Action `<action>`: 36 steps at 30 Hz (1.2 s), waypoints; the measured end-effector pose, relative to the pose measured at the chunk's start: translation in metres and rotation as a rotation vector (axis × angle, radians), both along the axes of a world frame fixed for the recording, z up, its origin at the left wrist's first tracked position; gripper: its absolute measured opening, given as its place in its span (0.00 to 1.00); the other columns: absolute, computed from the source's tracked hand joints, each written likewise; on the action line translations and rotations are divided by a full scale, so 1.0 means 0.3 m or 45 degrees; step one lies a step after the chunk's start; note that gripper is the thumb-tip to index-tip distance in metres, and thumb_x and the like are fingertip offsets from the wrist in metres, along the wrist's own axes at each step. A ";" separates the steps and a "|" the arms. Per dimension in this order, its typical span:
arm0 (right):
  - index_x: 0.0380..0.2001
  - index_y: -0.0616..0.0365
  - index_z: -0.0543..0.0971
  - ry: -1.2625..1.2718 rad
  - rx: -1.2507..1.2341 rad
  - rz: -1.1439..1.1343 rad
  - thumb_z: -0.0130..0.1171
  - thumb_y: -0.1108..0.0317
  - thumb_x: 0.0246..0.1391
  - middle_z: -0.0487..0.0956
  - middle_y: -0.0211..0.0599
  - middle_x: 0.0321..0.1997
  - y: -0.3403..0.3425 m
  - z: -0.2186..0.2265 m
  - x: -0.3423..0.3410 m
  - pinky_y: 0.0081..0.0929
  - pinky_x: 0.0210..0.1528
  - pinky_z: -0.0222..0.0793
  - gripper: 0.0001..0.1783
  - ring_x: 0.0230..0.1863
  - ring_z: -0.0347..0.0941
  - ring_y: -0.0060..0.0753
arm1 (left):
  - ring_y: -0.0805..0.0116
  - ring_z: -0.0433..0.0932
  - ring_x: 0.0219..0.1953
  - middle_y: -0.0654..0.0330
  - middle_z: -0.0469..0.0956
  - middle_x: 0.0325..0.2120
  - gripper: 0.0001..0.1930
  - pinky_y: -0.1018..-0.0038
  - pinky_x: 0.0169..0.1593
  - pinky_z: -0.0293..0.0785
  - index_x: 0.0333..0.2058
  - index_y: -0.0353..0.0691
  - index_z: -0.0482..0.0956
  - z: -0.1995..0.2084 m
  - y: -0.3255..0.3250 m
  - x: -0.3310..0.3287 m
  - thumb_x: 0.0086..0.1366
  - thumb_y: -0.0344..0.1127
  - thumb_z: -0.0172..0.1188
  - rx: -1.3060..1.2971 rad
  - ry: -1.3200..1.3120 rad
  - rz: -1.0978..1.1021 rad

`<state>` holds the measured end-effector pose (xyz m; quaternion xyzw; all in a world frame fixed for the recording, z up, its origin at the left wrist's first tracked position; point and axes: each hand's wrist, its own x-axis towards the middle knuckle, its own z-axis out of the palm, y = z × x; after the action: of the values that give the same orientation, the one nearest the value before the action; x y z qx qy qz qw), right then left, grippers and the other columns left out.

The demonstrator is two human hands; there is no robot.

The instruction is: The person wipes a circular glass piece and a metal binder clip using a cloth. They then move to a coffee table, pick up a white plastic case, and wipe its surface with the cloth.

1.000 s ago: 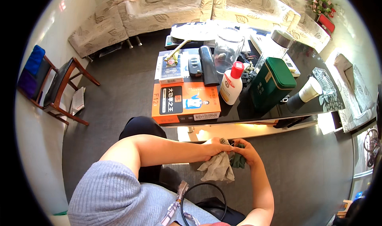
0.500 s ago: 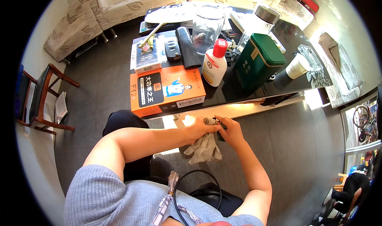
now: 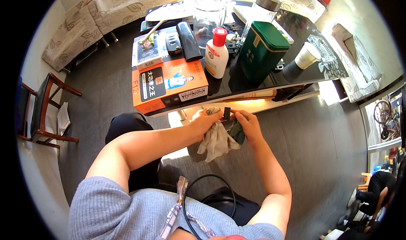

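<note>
My left hand (image 3: 205,125) is closed around a bunched beige cloth (image 3: 216,143), which hangs in loose folds below the fingers in front of the table edge. Close beside it, my right hand (image 3: 251,126) pinches a dark green, crumpled fabric-like piece (image 3: 237,133) that droops under its fingers. A small flat black rectangular piece (image 3: 227,113) stands upright between the two hands; I cannot tell which hand holds it. Part of the green piece lies against the beige cloth.
The black table (image 3: 302,81) carries an orange box (image 3: 171,81), a red-capped white bottle (image 3: 217,56), a green tin (image 3: 263,52), a paper cup (image 3: 308,56) and glass jars. A wooden chair (image 3: 40,109) stands left. Another person (image 3: 376,193) bends over at lower right.
The black piece now shows upright between my hands, and more of the green piece hangs from my right hand. My hands are slightly higher in view; the table view has shifted up and left.
</note>
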<state>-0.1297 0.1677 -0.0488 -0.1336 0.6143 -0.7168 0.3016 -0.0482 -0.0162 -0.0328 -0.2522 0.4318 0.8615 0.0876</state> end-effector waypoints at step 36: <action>0.33 0.60 0.77 -0.245 -0.017 0.136 0.67 0.64 0.52 0.78 0.31 0.31 0.030 -0.033 -0.006 0.17 0.35 0.70 0.12 0.32 0.73 0.19 | 0.74 0.75 0.31 0.63 0.77 0.30 0.12 0.77 0.35 0.74 0.39 0.36 0.76 0.066 -0.015 -0.008 0.57 0.28 0.67 -0.438 0.096 -0.316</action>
<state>-0.1314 0.1768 -0.0589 -0.0988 0.5697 -0.7132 0.3963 -0.0506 -0.0207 -0.0130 -0.1758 0.6033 0.7665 0.1325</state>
